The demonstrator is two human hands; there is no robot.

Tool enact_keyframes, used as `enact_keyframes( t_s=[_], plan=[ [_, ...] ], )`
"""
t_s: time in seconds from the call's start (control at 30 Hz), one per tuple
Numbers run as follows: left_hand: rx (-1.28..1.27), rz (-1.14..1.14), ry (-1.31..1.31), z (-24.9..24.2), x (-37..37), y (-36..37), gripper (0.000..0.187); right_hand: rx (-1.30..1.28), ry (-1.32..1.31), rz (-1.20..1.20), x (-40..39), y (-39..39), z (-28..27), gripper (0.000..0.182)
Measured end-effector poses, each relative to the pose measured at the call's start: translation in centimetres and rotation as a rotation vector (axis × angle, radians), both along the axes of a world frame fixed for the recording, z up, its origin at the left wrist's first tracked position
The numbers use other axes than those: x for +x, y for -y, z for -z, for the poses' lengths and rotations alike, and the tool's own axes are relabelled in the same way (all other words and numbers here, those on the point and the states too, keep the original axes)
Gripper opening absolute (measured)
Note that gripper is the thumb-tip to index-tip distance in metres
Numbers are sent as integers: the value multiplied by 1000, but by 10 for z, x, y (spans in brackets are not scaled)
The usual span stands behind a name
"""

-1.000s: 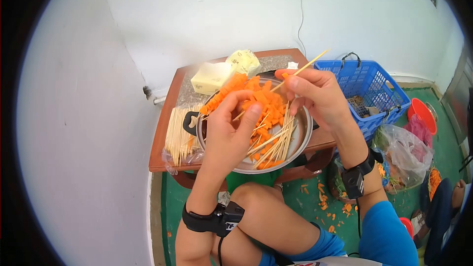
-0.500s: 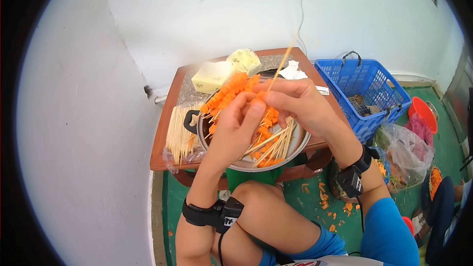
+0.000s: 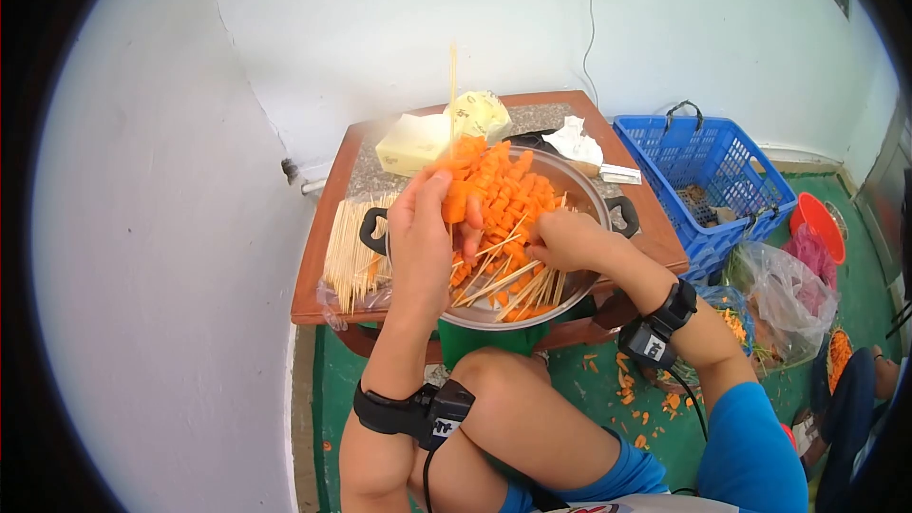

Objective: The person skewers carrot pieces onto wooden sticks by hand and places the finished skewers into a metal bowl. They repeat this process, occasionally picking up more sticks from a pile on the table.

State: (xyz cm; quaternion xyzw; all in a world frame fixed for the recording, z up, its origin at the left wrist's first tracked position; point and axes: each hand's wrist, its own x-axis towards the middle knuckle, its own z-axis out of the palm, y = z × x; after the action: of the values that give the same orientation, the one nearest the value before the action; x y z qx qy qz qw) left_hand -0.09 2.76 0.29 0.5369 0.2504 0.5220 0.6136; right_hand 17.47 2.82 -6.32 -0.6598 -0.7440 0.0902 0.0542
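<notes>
My left hand (image 3: pixel 421 228), over the pot's left side, is closed round a bamboo skewer (image 3: pixel 453 95) that stands upright with orange carrot pieces (image 3: pixel 456 201) on it. Over the right side of the wide metal pot (image 3: pixel 591 192), my right hand (image 3: pixel 573 241) is curled with fingertips down at the carrots. What it holds, if anything, is hidden. Cut carrot chunks (image 3: pixel 521 195) fill much of the pot, some of them threaded on skewers. Several more skewers (image 3: pixel 532 290) lie across the pot's front.
The pot stands on a wooden table (image 3: pixel 655 228). Left of it lies a bundle of bare skewers (image 3: pixel 350 247) on plastic. Behind are a yellow tissue pack (image 3: pixel 415 142) and crumpled white paper (image 3: pixel 576 141). A blue crate (image 3: pixel 703 180), plastic bags (image 3: pixel 784 290) and carrot scraps (image 3: pixel 624 385) are on the floor.
My hands have parted: the left moved slightly left with the skewer, now upright. My right hand let go of the skewer and dropped down and right to the carrots in the pot.
</notes>
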Motion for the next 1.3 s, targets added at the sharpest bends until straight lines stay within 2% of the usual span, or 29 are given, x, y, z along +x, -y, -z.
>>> enact_keyframes(
  t_s=[0.07, 0.13, 0.47, 0.53, 0.57, 0.63, 0.67, 0.73, 0.8, 0.87, 0.9, 0.93, 1.0, 1.13, 1.3],
  plan=[
    [-2, 9, -8, 0, -1, 0, 29, -1, 17, -3, -1, -1, -2, 19],
    [-5, 17, -16, -1, -1, 0, 30, -80, 37, 4, -2, -1, -9, 27],
    [-1, 4, -72, -1, 0, 1, 30, -100, 151, -71, -9, 4, -12, 36],
    [-1, 0, -77, -1, 1, 3, 30, -242, 112, -71, -11, 6, -21, 41],
    [-3, -23, -78, -1, 1, 3, 30, -242, 112, -71, -9, 5, -19, 41],
    [-3, -45, -79, 1, 0, 1, 30, -160, -32, -111, -2, 3, -12, 30],
    [-6, 3, -49, 4, -3, -3, 30, -159, -31, -113, 2, 2, -10, 30],
    [-10, 46, -17, 5, -5, -3, 29, 90, -354, -85, 8, 1, -13, 24],
    [-21, 0, -169, -1, -2, 3, 26, 56, -443, -41, 10, 6, -22, 19],
    [31, 4, -223, 3, 1, 1, 23, -49, -1172, -92, 17, 5, -19, 21],
    [82, 7, -277, 5, 3, 0, 21, -127, -1392, -83, 21, 8, -19, 23],
    [84, 13, -275, 5, 4, 1, 21, -121, -1391, -79, 22, 12, -22, 23],
    [64, 28, -309, 4, 5, 2, 16, -213, -1867, -192, 24, 19, -27, 25],
    [141, 36, -475, 5, 2, -1, 18, -251, -2111, -277, 37, 18, -19, 24],
    [164, 118, -492, 6, 7, 6, 17, -230, -2109, -302, 41, 27, -26, 23]
  ],
)
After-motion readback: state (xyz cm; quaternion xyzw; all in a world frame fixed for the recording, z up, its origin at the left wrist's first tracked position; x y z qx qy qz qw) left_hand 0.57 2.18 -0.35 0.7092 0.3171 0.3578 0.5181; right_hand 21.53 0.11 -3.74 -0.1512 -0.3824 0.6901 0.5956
